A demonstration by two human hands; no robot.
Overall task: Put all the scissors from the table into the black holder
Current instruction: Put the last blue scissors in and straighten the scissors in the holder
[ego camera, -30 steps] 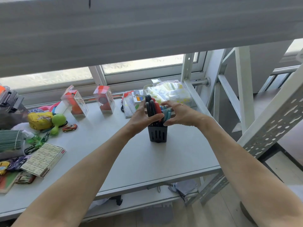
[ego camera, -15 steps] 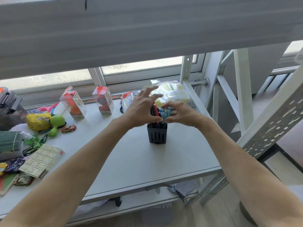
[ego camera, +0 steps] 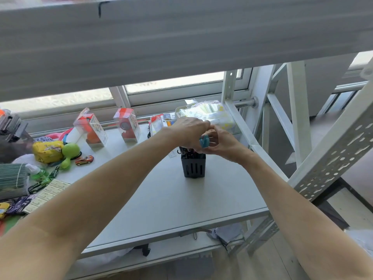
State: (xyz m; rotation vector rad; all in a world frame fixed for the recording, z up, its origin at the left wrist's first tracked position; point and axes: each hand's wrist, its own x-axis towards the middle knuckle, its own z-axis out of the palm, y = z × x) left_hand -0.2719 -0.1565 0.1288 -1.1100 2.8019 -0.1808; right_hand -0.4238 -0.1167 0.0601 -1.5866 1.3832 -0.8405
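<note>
The black slotted holder (ego camera: 193, 167) stands upright on the grey table (ego camera: 165, 199), right of centre. Scissors stand in it, handles up; most handles are hidden behind my hands, and only a teal handle (ego camera: 204, 141) shows clearly. My left hand (ego camera: 188, 132) lies curled over the top of the handles. My right hand (ego camera: 223, 142) presses against them from the right, fingers bent around the teal handle. The two hands touch above the holder. I see no scissors lying loose on the table.
Clear toy boxes (ego camera: 91, 130) stand along the back by the window. A plastic-wrapped packet (ego camera: 210, 116) lies behind the holder. Toys, a toy car (ego camera: 84, 159) and card packs crowd the left side. A white shelf frame (ego camera: 252, 142) borders the right.
My left hand dropped from spread fingers above the holder to curled over the handles. Both hands closed in together on top of the scissors, which now show less.
</note>
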